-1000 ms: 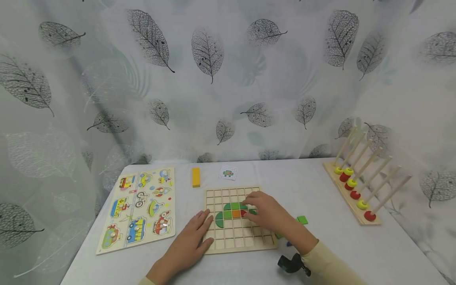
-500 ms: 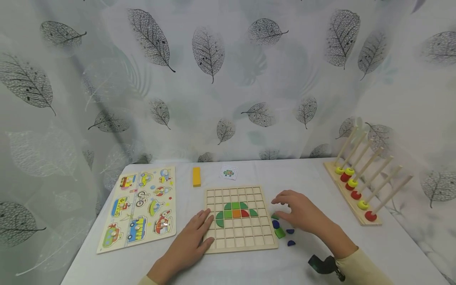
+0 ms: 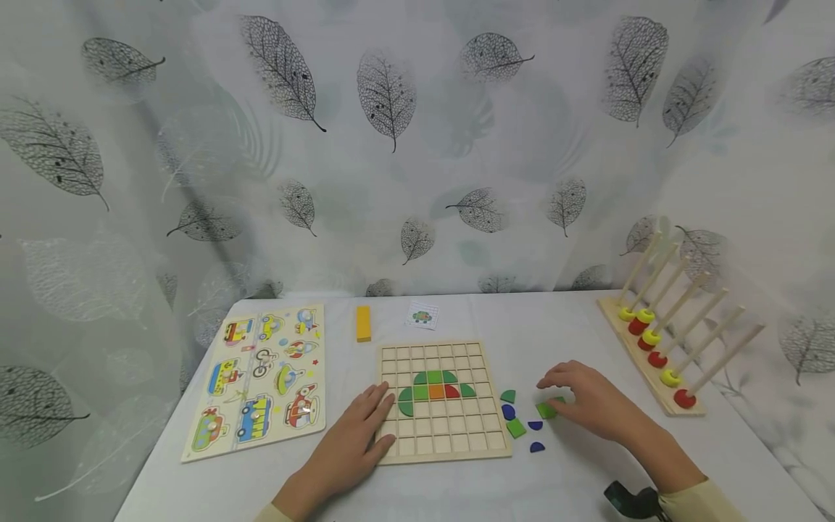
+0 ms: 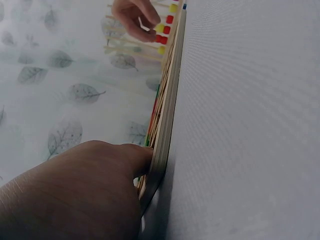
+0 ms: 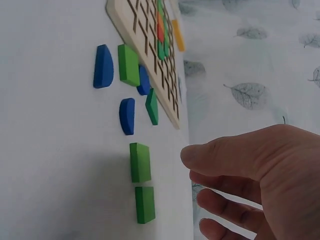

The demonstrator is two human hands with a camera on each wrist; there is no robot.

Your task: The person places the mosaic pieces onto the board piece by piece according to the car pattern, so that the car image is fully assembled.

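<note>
My left hand (image 3: pixel 352 442) rests at the left edge of a wooden grid board (image 3: pixel 443 444), fingers relaxed and thumb on its frame. Set in the grid are green quarter-rounds, green squares, an orange square (image 3: pixel 435 391) and a red quarter-round (image 3: pixel 451 391). My right hand (image 3: pixel 590 402) hovers right of the board, fingers loosely bent with nothing between them. Just beyond its fingertips in the right wrist view lie two green squares (image 5: pixel 140 162). Between them and the board are another green square (image 5: pixel 129 65), a green quarter-round (image 5: pixel 152 106) and several blue rounded pieces (image 5: pixel 104 66).
A vehicle peg puzzle (image 3: pixel 261 377) lies on the left. Behind the board are a yellow block (image 3: pixel 363 324) and a small pattern card (image 3: pixel 422 316). At the right stands a rack of wooden pegs (image 3: pixel 652 355) with red and yellow beads. A leaf-print curtain hangs behind.
My right hand has left the red quarter-round in the grid and moved right, past the loose pieces to the green squares. My left hand stays on the board's edge.
</note>
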